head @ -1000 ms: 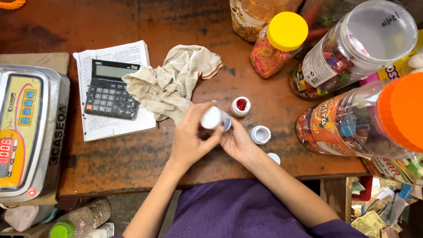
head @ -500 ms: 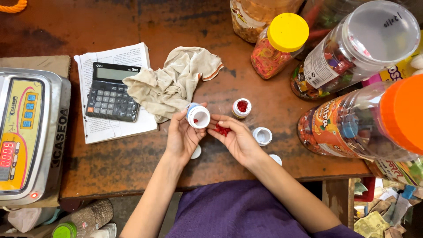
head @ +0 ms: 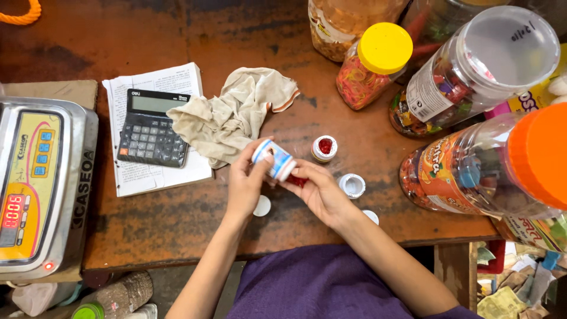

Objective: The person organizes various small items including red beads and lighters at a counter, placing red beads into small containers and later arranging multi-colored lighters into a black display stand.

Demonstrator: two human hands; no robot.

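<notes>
A small white round pot (head: 274,159) is gripped, tilted, in the fingers of the left hand (head: 247,184) above the worn wooden bench (head: 177,218), near its front edge. The right hand (head: 319,192) is cupped just beside it, something red (head: 297,181) pinched in its fingers. A white lid (head: 261,205) lies flat below the hands. Bare wood is left only between the crumpled beige cloth (head: 230,115) and an open pot of red paste (head: 324,148); another open white pot (head: 352,185) stands right of the hands.
</notes>
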